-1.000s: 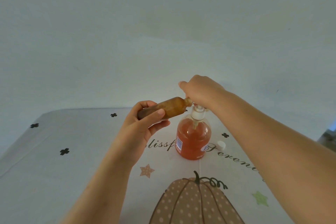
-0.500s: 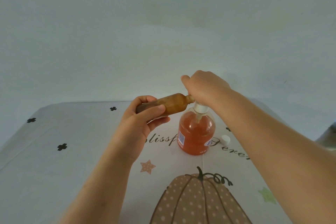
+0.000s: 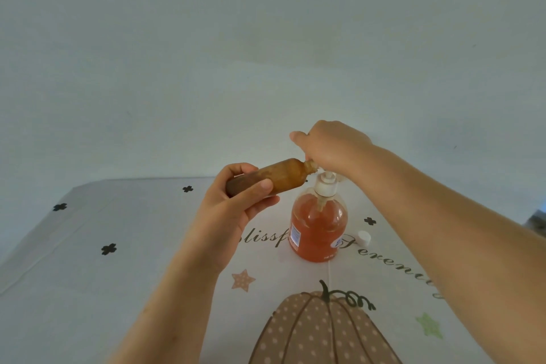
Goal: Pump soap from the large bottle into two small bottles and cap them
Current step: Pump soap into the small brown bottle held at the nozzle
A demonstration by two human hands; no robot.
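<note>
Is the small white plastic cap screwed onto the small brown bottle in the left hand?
No, the small white cap lies on the tablecloth beside the large orange soap bottle, leaving the small brown bottle uncapped.

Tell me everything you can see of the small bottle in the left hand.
The small bottle is a slim cylinder with a rounded shoulder and a narrow, uncapped neck. It is cloudy amber-brown, likely plastic. It is held in the air, nearly level, with its neck pointing right and slightly up and its mouth at the pump of the large bottle, under the right hand. The left hand grips its base end, fingers curled round it.
</note>
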